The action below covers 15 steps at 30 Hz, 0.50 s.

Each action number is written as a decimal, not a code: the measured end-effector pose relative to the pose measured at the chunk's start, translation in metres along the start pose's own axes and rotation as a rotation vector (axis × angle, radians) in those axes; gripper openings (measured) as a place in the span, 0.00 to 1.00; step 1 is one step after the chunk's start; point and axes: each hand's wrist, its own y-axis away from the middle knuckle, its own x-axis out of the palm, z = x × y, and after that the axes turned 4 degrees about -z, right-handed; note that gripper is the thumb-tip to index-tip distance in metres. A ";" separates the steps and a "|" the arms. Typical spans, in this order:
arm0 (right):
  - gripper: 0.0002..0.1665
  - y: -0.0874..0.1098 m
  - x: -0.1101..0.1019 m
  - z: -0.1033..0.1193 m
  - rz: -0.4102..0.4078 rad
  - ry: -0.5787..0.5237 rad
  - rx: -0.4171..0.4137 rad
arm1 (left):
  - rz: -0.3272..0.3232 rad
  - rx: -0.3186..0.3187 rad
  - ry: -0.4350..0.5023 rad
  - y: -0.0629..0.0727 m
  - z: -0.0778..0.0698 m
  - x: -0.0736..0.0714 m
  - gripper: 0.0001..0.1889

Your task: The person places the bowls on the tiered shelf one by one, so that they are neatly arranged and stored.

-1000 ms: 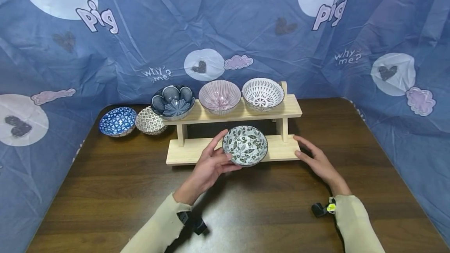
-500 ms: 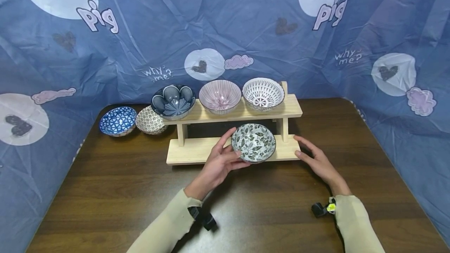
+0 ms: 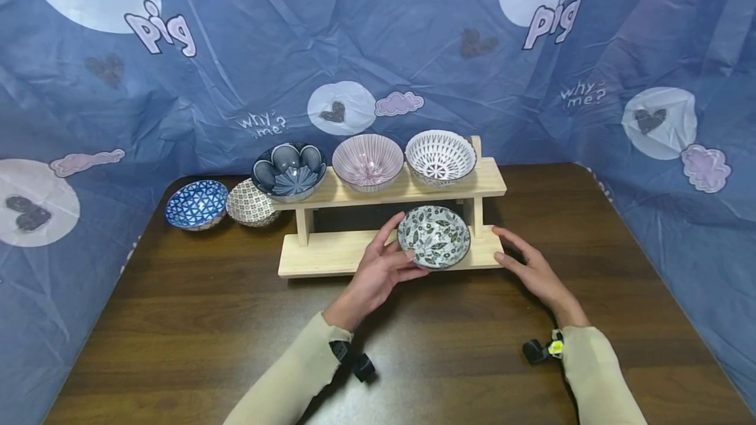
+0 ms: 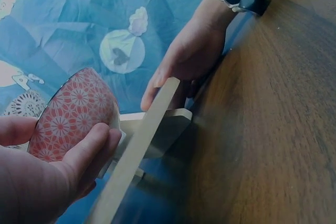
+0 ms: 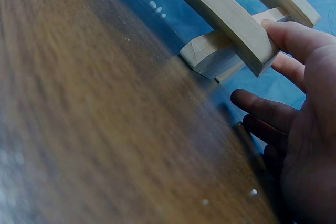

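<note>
In the head view my left hand (image 3: 378, 274) holds a small bowl (image 3: 436, 239) with a green leaf pattern inside, tilted above the lower plank of a two-tier wooden stand (image 3: 321, 254). In the left wrist view the bowl's outside (image 4: 79, 114) is red with white flowers; my left thumb and fingers pinch its side and rim. My right hand (image 3: 537, 277) grips the right end of the lower plank between thumb and index finger. The other right fingers hang loose below the plank (image 5: 231, 24) in the right wrist view.
On the upper plank stand a dark blue petal bowl (image 3: 289, 172), a pink striped bowl (image 3: 368, 162) and a white bowl with dark dashes (image 3: 440, 157). Left of the stand, a blue triangle-patterned bowl (image 3: 197, 204) and a checked bowl (image 3: 252, 204) are on the brown table (image 3: 195, 320).
My left hand has carried the leaf-patterned bowl to the right and slightly back, along the lower plank. My right hand has stayed at the plank's end.
</note>
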 end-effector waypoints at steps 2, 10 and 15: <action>0.34 0.000 0.000 0.000 0.003 0.002 -0.001 | -0.004 -0.003 -0.001 -0.001 0.002 0.000 0.44; 0.33 0.001 0.000 -0.001 -0.004 0.012 -0.006 | -0.009 -0.013 -0.005 -0.006 0.006 0.001 0.44; 0.34 0.000 0.000 -0.001 -0.005 0.014 -0.001 | -0.012 -0.011 -0.003 -0.008 0.006 0.003 0.44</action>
